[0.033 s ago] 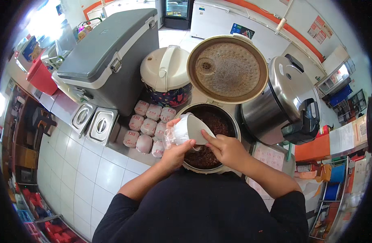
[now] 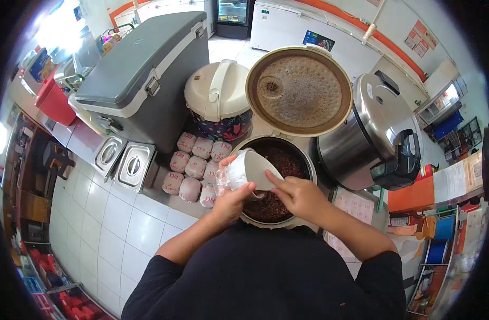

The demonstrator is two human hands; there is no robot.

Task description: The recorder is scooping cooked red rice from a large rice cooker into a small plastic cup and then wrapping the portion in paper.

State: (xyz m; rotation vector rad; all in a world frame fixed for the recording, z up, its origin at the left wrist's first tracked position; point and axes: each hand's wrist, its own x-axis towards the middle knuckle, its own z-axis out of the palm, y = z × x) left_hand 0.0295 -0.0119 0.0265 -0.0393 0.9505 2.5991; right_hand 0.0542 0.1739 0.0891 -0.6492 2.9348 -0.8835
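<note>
In the head view, the left hand (image 2: 229, 204) was curled around a white cup (image 2: 236, 175), thumb on the near side and fingertips showing at the far rim. The cup looked smooth and rounded, tilted with its mouth toward the right hand (image 2: 302, 198), and clear plastic film (image 2: 220, 184) bunched — crinkled and shiny — along the left fingers. The right fingers were closed on a pale paddle (image 2: 261, 166), a broad blade with a rounded end and a finely textured face, angled against the cup's mouth. Both things were above the left part of an open pot (image 2: 312, 169), whose dark brown, grainy food (image 2: 288, 159) showed beneath and beyond the right fingers. Left of the left fingers sat rounded paper-wrapped parcels (image 2: 195, 166), white with red print, packed in rows.
</note>
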